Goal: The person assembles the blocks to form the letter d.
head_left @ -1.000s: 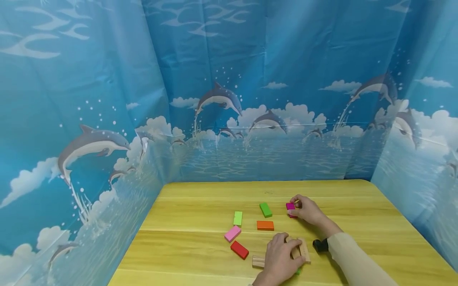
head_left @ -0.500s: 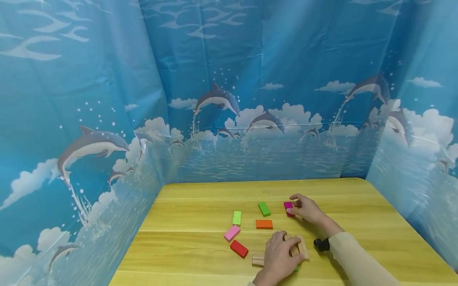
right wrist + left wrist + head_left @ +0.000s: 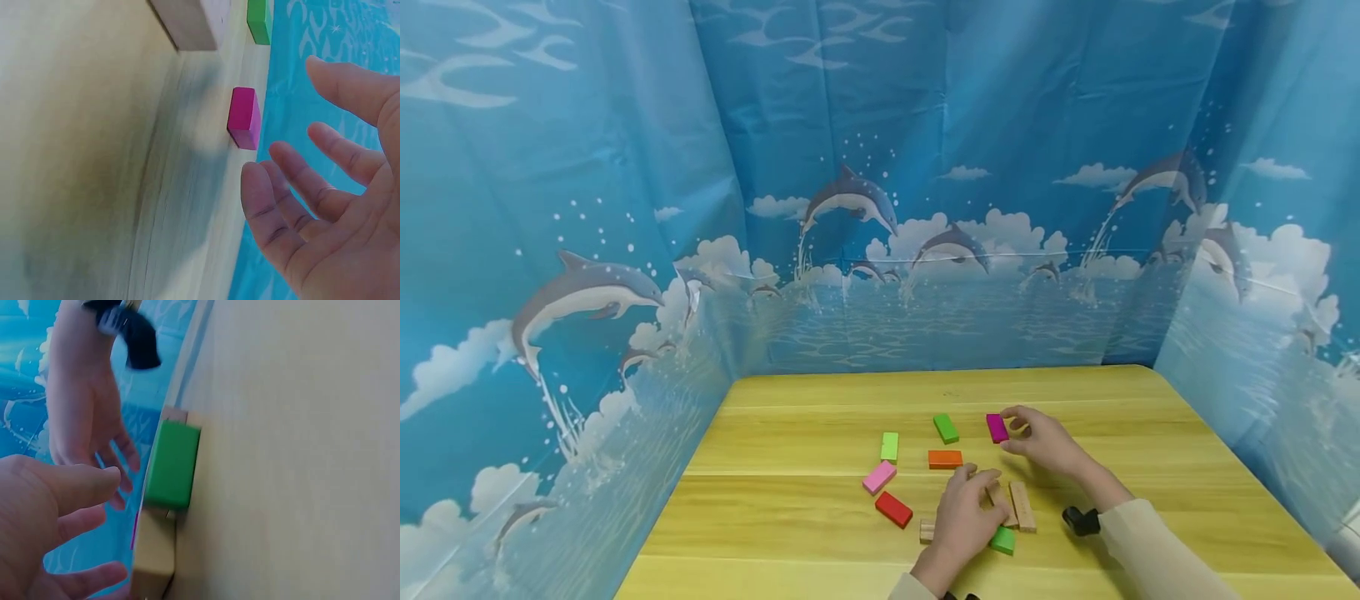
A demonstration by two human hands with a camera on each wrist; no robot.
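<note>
A magenta block point(image 3: 997, 427) lies on the table just left of my right hand point(image 3: 1047, 443). Its fingers are spread and slightly bent, and the right wrist view shows a gap between them and the magenta block point(image 3: 244, 117). Over a small group of blocks hovers my left hand point(image 3: 964, 510), fingers loosely bent, holding nothing. Beside its thumb are a green block point(image 3: 1003, 541) and a plain wooden block point(image 3: 1022, 507). Another wooden block point(image 3: 927, 532) is partly hidden behind that hand. In the left wrist view the green block point(image 3: 172, 465) stands clear of the fingers.
Scattered left of the hands on the yellow wooden table point(image 3: 760, 500) are a red block point(image 3: 893, 509), a pink block point(image 3: 879, 477), a light green block point(image 3: 890, 447), an orange block point(image 3: 945, 459) and a second green block point(image 3: 946, 428). A dolphin-print curtain point(image 3: 880, 325) surrounds the table.
My right hand has let go of the magenta block and drawn slightly away to the right. My left hand has lifted off the wooden blocks and moved left, uncovering the green block.
</note>
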